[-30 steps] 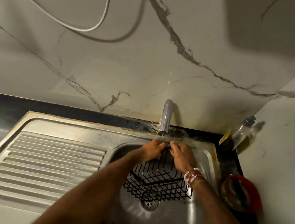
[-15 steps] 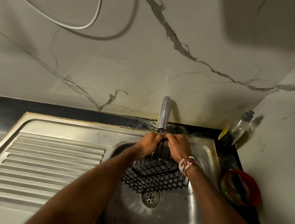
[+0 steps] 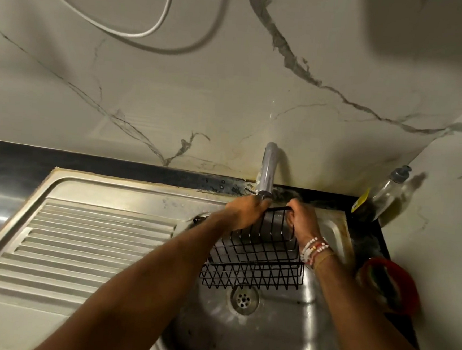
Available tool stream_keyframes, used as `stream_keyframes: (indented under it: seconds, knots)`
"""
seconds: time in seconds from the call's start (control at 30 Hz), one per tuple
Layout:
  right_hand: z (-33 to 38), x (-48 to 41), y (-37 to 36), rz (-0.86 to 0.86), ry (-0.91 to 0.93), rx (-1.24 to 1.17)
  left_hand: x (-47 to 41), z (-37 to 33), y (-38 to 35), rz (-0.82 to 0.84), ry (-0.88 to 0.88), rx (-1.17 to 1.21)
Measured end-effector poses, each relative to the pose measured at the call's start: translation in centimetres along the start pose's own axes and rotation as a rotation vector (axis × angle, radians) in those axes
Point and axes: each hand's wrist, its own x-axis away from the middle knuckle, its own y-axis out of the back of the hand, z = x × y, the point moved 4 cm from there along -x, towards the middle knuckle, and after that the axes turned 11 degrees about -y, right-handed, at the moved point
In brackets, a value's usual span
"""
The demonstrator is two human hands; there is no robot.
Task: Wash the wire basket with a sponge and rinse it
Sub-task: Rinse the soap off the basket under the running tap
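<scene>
A black wire basket (image 3: pixel 256 262) hangs tilted over the steel sink bowl (image 3: pixel 266 338), its far rim lifted up under the tap spout (image 3: pixel 266 172). My left hand (image 3: pixel 244 213) grips the far rim on the left side, just below the spout. Gripping the same rim on the right is my right hand (image 3: pixel 302 217), with beaded bracelets on its wrist. The two hands are a short way apart. No sponge shows in either hand. I cannot tell whether water is running.
A ribbed steel drainboard (image 3: pixel 88 249) lies left of the bowl. The drain (image 3: pixel 243 299) sits below the basket. A dish soap bottle (image 3: pixel 388 192) stands in the back right corner. A red bowl (image 3: pixel 389 285) sits on the dark counter at right. A marble wall rises behind.
Both hands have lifted the basket's far rim up toward the spout and moved apart along it; the basket now tilts more steeply over the bowl.
</scene>
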Motion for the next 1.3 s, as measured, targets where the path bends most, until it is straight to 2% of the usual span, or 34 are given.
stream_keyframes:
  seconds: [0.1,0.27,0.4,0.5,0.6,0.7,0.8,0.87,1.0,1.1,1.2,1.3]
  knots:
    - [-0.8,-0.3,1.4,0.011,-0.038,0.015,2.0,3.5,1.5,0.003,0.088,0.055]
    - [-1.1,-1.0,3.2,0.026,-0.094,-0.025,4.0,6.9,3.0,-0.01,0.184,-0.042]
    - [-0.4,-1.2,2.5,0.004,-0.089,-0.054,1.3,2.9,2.4,0.009,0.119,-0.101]
    - [0.3,-1.3,1.0,-0.008,0.046,0.194,-0.6,-0.4,0.5,-0.009,0.048,-0.128]
    - [-1.1,-1.8,1.4,-0.045,0.04,0.088,-0.9,-0.4,0.3,0.031,0.003,-0.126]
    - [-2.6,-1.5,2.9,-0.065,-0.097,-0.15,0.6,2.6,2.2,0.063,0.05,-0.116]
    - [-3.5,-1.2,3.8,-0.08,-0.145,-0.191,2.0,5.9,3.1,0.037,0.119,0.021]
    - [-4.0,-1.7,3.9,-0.051,-0.156,-0.24,2.5,6.9,3.2,-0.002,0.104,0.255]
    - [-6.8,-2.1,4.1,0.068,-0.252,-0.456,3.4,8.2,3.5,-0.213,0.116,0.729]
    - [-9.4,-2.1,4.8,0.059,-0.299,-0.624,3.6,7.8,2.8,-0.322,0.133,0.837]
    - [-10.7,-1.9,5.9,0.047,-0.385,-0.469,3.6,6.1,2.6,-0.391,0.218,0.752]
    - [-8.9,-2.0,6.2,0.07,-0.272,-0.031,2.9,3.5,2.8,-0.286,0.126,0.578]
